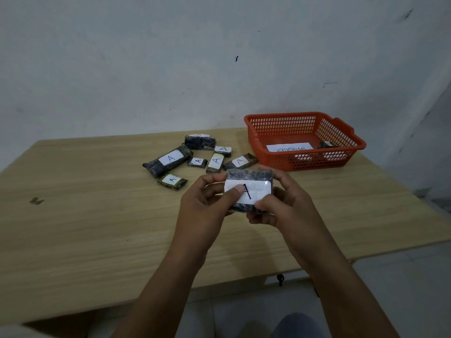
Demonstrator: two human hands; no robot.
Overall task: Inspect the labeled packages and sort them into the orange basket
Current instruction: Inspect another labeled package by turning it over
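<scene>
Package (249, 189), dark-wrapped with white label facing up, pinched between left hand (207, 198) and right hand (280, 203) above the desk (97, 215), apparently for label reading; seven "A"-labelled packages (170, 159) lie beyond; orange basket (305, 164), marked "ABNORMAL", far right, path unobstructed.

Held package (249, 176): dark glossy plastic wrap, crinkled, white paper label under shiny clear tape. Basket (341, 157): orange plastic mesh, slight sheen, paper sheet (289, 147) inside. Table (97, 228): matt light woodgrain. Wall (170, 57): matt, scuffed.
</scene>
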